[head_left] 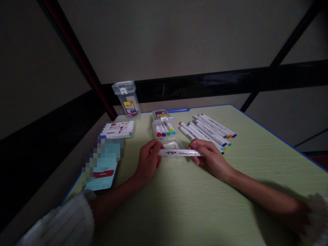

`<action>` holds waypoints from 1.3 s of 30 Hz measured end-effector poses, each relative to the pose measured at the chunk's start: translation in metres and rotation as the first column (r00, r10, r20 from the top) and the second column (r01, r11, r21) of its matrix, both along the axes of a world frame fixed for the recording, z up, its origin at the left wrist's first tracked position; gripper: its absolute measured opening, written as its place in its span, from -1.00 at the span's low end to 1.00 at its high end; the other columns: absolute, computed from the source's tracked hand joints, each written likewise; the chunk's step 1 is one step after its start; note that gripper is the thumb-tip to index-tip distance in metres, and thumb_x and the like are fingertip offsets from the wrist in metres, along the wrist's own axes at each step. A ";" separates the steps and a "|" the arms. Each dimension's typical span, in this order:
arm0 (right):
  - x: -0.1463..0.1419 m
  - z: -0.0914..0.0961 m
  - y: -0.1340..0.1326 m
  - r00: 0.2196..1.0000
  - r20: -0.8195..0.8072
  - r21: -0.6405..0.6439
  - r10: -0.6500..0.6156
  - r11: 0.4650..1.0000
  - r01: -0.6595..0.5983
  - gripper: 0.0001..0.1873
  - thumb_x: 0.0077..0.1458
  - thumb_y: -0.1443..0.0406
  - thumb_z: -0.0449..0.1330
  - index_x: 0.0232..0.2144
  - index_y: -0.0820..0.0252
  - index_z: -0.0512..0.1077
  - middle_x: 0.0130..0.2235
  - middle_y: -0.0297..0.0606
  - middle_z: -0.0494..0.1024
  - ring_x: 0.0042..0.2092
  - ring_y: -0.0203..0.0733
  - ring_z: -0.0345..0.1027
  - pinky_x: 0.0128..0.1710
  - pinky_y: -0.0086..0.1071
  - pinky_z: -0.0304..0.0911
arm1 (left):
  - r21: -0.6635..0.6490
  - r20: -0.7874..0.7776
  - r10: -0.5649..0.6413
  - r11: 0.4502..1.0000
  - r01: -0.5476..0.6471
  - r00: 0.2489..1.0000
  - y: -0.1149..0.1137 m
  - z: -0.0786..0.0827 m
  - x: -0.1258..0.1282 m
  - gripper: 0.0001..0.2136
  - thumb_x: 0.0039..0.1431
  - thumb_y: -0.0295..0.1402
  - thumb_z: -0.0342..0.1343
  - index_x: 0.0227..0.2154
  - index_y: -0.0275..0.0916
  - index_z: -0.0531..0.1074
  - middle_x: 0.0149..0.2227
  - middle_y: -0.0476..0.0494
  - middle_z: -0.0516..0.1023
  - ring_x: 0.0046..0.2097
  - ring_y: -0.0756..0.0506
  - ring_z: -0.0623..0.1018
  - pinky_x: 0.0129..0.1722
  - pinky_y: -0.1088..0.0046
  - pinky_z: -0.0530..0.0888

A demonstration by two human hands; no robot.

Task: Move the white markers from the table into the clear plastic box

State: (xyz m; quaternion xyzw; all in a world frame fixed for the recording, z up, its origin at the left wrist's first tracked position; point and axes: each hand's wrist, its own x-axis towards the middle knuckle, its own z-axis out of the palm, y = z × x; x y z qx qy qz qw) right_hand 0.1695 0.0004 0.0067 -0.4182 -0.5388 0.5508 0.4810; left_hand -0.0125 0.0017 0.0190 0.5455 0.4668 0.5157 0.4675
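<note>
A white marker pen (178,152) with black print lies level between my two hands, above the table. My left hand (150,159) pinches its left end, and my right hand (208,157) grips the right end, covering the tip there. Behind the pen, partly hidden by it, sits a clear plastic tray or lid (176,141). Beyond that, an open clear case (154,131) holds several markers with red, purple, green, yellow and blue ends. To the right, close to my right hand, several white markers (211,128) with coloured ends lie side by side on the table.
A tall clear lidded box (129,99) stands at the back left. In front of it lies a flat pack of white pens (119,130). A phone (102,167) with a lit screen rests by my left forearm. The pale green table (164,208) has a blue edge, with a wall behind.
</note>
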 end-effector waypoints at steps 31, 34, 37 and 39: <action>0.000 0.003 -0.001 0.999 0.034 0.018 0.007 1.000 -0.008 -0.75 -0.03 0.22 0.06 -0.65 0.21 0.32 -0.78 -0.45 0.22 -0.70 -0.41 -0.07 -0.70 -0.45 -0.22 | 0.005 0.001 0.006 1.000 -0.006 1.000 -0.001 0.001 0.000 -0.76 0.03 -0.25 0.01 -0.63 -0.27 0.26 -0.76 0.19 0.11 -0.78 0.17 0.14 -0.84 0.68 0.07; 0.001 0.003 -0.001 0.999 0.042 0.026 0.007 1.000 -0.008 -0.74 -0.02 0.22 0.06 -0.65 0.21 0.32 -0.78 -0.44 0.22 -0.70 -0.41 -0.06 -0.70 -0.45 -0.22 | 0.005 0.000 0.004 1.000 -0.004 1.000 -0.001 0.002 0.000 -0.77 0.03 -0.26 0.00 -0.63 -0.27 0.25 -0.76 0.19 0.11 -0.79 0.17 0.14 -0.84 0.68 0.07; 0.001 0.001 0.000 0.999 0.034 0.020 0.012 1.000 -0.013 -0.76 -0.02 0.22 0.07 -0.63 0.21 0.32 -0.78 -0.45 0.23 -0.70 -0.41 -0.07 -0.70 -0.46 -0.23 | 0.003 -0.007 0.006 1.000 -0.006 1.000 -0.001 0.002 0.000 -0.77 0.04 -0.27 -0.01 -0.64 -0.27 0.25 -0.76 0.19 0.11 -0.79 0.17 0.14 -0.85 0.68 0.07; 0.001 -0.001 0.001 0.999 0.029 0.019 0.017 1.000 -0.018 -0.77 -0.02 0.21 0.07 -0.62 0.21 0.31 -0.78 -0.46 0.23 -0.69 -0.41 -0.07 -0.70 -0.46 -0.23 | 0.010 -0.008 0.007 1.000 -0.007 1.000 -0.001 0.002 0.000 -0.77 0.04 -0.27 -0.01 -0.63 -0.27 0.25 -0.76 0.20 0.11 -0.79 0.17 0.14 -0.85 0.68 0.07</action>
